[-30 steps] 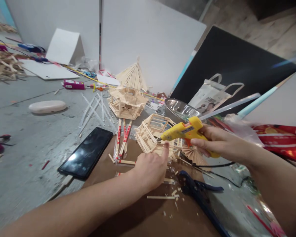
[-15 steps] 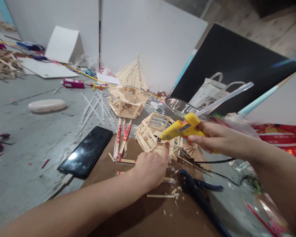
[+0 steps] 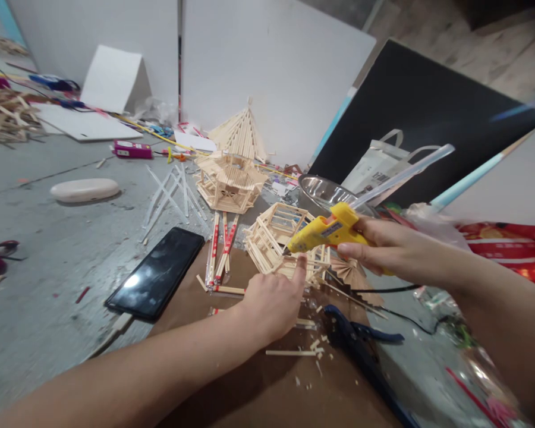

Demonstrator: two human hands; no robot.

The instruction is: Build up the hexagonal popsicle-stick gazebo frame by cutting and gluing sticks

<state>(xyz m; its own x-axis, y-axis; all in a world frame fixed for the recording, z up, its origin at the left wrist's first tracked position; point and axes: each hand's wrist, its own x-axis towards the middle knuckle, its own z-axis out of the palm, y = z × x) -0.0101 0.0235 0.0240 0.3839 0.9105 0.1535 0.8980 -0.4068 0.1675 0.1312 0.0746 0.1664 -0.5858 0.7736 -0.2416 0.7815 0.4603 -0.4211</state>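
Note:
My right hand (image 3: 377,244) is closed round the handle of a yellow hot glue gun (image 3: 318,232), with a long clear glue stick (image 3: 410,172) poking out of its back. The gun's nozzle points down-left at the near part of a wooden-stick frame (image 3: 267,241), which lies on a brown board (image 3: 267,392). My left hand (image 3: 274,303) grips the frame's near edge, its index finger stretched up against the sticks close to the nozzle. The other fingers are curled and partly hidden. A folded paper-like fan shape (image 3: 350,273) lies just right of the frame.
Behind stands a wooden-stick pavilion model (image 3: 232,184) with a pointed roof. Left lie a phone (image 3: 156,273) on a cable, clear glue sticks (image 3: 173,190) and a white case (image 3: 84,190). Dark blue cutters (image 3: 361,351) lie right, below a metal bowl (image 3: 323,190). Wrapped chopsticks (image 3: 214,246) lie near the frame.
The glue gun has tipped very slightly, its glue stick's end shifting a little left and up. My left hand and the frame have stayed in place.

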